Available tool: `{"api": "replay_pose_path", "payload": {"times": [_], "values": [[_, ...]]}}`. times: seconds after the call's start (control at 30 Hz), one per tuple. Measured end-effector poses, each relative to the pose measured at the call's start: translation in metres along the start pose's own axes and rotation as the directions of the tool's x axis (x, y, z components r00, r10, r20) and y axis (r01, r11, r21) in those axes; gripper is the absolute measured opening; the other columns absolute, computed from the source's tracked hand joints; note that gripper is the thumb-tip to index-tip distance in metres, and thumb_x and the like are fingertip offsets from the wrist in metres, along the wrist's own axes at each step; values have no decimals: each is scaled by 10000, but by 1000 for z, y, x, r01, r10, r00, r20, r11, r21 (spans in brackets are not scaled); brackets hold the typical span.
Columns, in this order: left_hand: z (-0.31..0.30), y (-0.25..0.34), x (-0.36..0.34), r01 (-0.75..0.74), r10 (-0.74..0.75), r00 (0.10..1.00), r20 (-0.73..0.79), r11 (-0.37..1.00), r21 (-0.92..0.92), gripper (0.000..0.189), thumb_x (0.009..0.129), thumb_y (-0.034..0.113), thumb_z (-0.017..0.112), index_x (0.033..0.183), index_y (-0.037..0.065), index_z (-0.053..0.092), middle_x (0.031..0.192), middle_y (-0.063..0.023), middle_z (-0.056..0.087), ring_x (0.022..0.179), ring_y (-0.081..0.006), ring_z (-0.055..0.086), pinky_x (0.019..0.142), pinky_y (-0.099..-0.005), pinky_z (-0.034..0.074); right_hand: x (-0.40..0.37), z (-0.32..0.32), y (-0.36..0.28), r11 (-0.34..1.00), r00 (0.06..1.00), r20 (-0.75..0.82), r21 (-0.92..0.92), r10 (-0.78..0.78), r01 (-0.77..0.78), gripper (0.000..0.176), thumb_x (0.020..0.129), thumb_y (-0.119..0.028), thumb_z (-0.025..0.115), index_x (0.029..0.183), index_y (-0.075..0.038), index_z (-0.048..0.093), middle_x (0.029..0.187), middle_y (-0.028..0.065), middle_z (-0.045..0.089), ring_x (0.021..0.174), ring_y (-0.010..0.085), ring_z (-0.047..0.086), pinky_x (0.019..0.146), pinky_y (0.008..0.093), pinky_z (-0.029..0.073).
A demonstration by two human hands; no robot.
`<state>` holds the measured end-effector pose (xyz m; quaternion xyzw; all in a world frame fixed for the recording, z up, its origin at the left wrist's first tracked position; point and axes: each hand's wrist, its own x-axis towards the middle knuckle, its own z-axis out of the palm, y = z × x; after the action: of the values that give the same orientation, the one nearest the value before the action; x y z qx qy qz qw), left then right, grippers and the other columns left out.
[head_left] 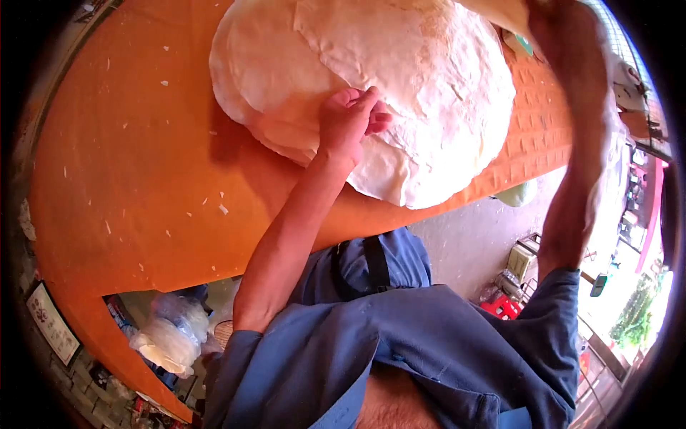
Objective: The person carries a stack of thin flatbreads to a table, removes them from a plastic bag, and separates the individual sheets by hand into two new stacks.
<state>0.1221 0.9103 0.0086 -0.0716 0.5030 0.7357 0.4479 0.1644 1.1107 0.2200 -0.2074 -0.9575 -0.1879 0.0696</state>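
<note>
A large round stack of thin pale flatbread sheets (421, 79) lies on the orange-covered table, its layered edges creased and overlapping. My left hand (351, 123) is over the near middle of the stack, fingers curled in and thumb against them. Whether a sheet edge is pinched there is hidden. Toward the upper right my right arm stretches away, and my right hand (549, 18) is dark, blurred and partly cut off by the frame's top. A pale sheet (500, 10) reaches up to that hand; its fingers cannot be made out.
The orange table (143, 171) carries scattered pale flakes. Its right part (532, 118) has a dimpled surface. Below the near edge are a bulging plastic bag (171, 334) and, on the right, a red crate (501, 306). A framed picture (53, 323) is at lower left.
</note>
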Motion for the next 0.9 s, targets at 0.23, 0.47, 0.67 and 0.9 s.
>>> {"api": "replay_pose_path", "payload": {"times": [0.23, 0.47, 0.67, 0.9], "values": [[7, 9, -4, 23, -24, 996, -89, 1000, -12, 134, 884, 171, 607, 901, 38, 602, 756, -79, 663, 519, -135, 602, 404, -221, 367, -52, 156, -57, 859, 983, 71, 499, -169, 111, 264, 798, -41, 530, 977, -129, 703, 856, 111, 698, 783, 302, 676, 682, 422, 537], [17, 33, -4, -3, 6, 999, 52, 997, -72, 100, 873, 124, 590, 902, 32, 617, 781, -64, 646, 490, -130, 581, 391, -206, 325, -65, 126, -73, 772, 959, 29, 600, -282, 209, 364, 830, -249, 660, 1124, -39, 608, 976, 194, 646, 963, 363, 611, 810, 418, 509], [8, 31, 3, 1, 9, 985, 174, 998, -59, 154, 919, 163, 580, 1037, 73, 621, 929, -35, 670, 731, -129, 656, 561, -227, 469, -72, 146, -73, 818, 981, -32, 548, -192, 178, 304, 839, -115, 616, 1135, -44, 620, 1146, 145, 643, 1059, 331, 599, 852, 420, 517], [-25, 16, -33, -88, 81, 994, 77, 991, 99, 325, 946, 167, 555, 1223, 0, 530, 1101, -103, 620, 953, -209, 654, 807, -338, 538, 46, 54, 56, 990, 962, -234, 0, -139, 143, 178, 889, -222, 546, 892, -85, 659, 656, 129, 587, 608, 302, 579, 543, 422, 462]]}}
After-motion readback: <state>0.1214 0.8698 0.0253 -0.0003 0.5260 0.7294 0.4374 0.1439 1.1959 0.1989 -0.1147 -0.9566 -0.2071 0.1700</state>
